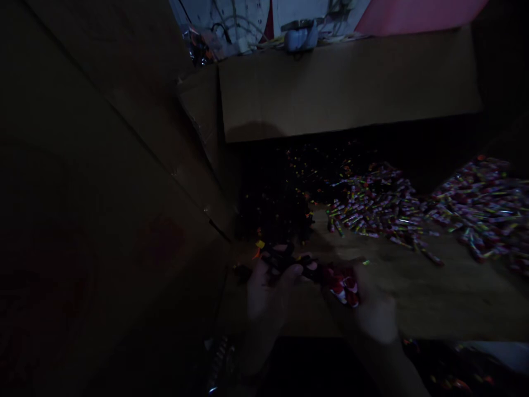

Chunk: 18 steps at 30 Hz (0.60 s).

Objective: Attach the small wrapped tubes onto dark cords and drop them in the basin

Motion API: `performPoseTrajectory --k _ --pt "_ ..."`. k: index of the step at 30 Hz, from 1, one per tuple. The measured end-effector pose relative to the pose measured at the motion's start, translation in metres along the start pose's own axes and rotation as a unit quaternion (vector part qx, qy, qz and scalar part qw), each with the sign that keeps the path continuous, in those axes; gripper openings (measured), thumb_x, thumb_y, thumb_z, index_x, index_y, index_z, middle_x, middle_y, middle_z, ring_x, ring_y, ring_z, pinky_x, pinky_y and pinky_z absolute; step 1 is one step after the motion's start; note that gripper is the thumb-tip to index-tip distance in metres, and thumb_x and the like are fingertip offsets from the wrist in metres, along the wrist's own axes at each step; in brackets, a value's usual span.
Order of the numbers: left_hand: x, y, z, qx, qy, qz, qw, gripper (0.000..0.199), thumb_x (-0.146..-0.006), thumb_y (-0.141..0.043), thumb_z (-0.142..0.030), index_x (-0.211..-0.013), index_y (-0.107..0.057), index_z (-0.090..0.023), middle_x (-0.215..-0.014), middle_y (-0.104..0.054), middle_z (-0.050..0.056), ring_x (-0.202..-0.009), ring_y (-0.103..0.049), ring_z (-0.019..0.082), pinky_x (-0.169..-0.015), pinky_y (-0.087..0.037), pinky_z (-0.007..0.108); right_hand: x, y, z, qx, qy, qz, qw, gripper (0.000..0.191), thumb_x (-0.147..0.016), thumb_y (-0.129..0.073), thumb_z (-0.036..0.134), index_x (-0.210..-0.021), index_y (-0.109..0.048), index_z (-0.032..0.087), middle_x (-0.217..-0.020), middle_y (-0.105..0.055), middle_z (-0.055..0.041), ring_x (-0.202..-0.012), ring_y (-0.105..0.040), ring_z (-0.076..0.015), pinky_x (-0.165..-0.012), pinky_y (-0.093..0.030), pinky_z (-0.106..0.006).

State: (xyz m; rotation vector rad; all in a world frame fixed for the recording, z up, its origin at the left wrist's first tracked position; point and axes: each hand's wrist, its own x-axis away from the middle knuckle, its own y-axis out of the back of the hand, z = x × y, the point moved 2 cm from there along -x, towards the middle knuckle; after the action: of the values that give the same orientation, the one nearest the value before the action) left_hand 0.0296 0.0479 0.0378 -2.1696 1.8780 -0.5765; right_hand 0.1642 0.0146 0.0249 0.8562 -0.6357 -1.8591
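The picture is very dark. My left hand is closed around several small black pieces, with the thumb lying over them. Close by on the right, my right hand is closed on a bunch of small red-and-white pieces, whose ends point toward my left hand. The black and red pieces meet between the two hands; I cannot tell whether they are joined. Both hands are just above a wooden tabletop. A small yellow and orange bit shows beyond my left fingertips.
Many small shiny red-and-white sticks lie heaped at the right, and a second heap is farther right. Dark pieces with coloured specks lie ahead. A cardboard flap crosses the back. A brown panel stands at the left.
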Motion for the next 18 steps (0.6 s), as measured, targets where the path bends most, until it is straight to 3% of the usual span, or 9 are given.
performPoseTrajectory --k 8,11,14,16,18 --pt "0.003 0.007 0.017 -0.003 -0.013 -0.021 1.0 0.032 -0.073 -0.073 -0.027 -0.1 -0.057 -0.019 -0.084 -0.074 0.004 -0.076 -0.071 0.022 -0.075 -0.059 0.035 0.007 -0.011 0.01 0.173 0.119 -0.071 0.975 0.018 -0.087 -0.047 0.028 -0.076 -0.059 0.021 -0.061 -0.063 -0.0055 -0.05 -0.056 -0.016 -0.045 -0.031 -0.026" --pt "0.006 0.005 0.02 -0.01 -0.012 -0.04 0.999 0.033 -0.074 -0.072 -0.028 -0.103 -0.057 -0.019 -0.086 -0.073 0.004 -0.079 -0.07 0.021 -0.075 -0.058 0.033 0.008 -0.019 0.005 0.165 0.137 -0.083 0.973 0.014 -0.087 -0.048 0.025 -0.086 -0.061 0.019 -0.07 -0.066 -0.0071 -0.059 -0.059 -0.0179 -0.05 -0.035 -0.027" --pt "0.007 0.001 0.018 -0.022 -0.037 -0.069 0.997 0.031 -0.073 -0.073 -0.026 -0.1 -0.059 -0.018 -0.087 -0.073 0.004 -0.08 -0.07 0.02 -0.076 -0.058 0.03 0.012 -0.027 -0.004 0.119 0.151 -0.102 0.976 0.022 -0.087 -0.048 0.02 -0.106 -0.059 0.017 -0.089 -0.069 -0.0112 -0.076 -0.064 -0.0216 -0.061 -0.044 -0.028" --pt "0.006 -0.002 0.017 -0.02 -0.028 -0.078 0.996 0.032 -0.072 -0.073 -0.027 -0.1 -0.059 -0.017 -0.088 -0.073 0.005 -0.08 -0.07 0.02 -0.074 -0.058 0.028 0.017 -0.034 -0.01 0.079 0.169 -0.097 0.978 0.023 -0.087 -0.048 0.022 -0.107 -0.059 0.018 -0.095 -0.069 -0.0124 -0.084 -0.065 -0.0231 -0.069 -0.047 -0.03" --pt "0.004 -0.005 0.018 -0.006 0.007 -0.064 0.998 0.037 -0.071 -0.074 -0.029 -0.103 -0.058 -0.018 -0.089 -0.073 0.006 -0.08 -0.07 0.021 -0.067 -0.058 0.027 0.022 -0.04 -0.014 0.037 0.197 -0.054 0.978 0.018 -0.087 -0.048 0.025 -0.099 -0.061 0.021 -0.092 -0.07 -0.0109 -0.081 -0.065 -0.0219 -0.068 -0.049 -0.03"
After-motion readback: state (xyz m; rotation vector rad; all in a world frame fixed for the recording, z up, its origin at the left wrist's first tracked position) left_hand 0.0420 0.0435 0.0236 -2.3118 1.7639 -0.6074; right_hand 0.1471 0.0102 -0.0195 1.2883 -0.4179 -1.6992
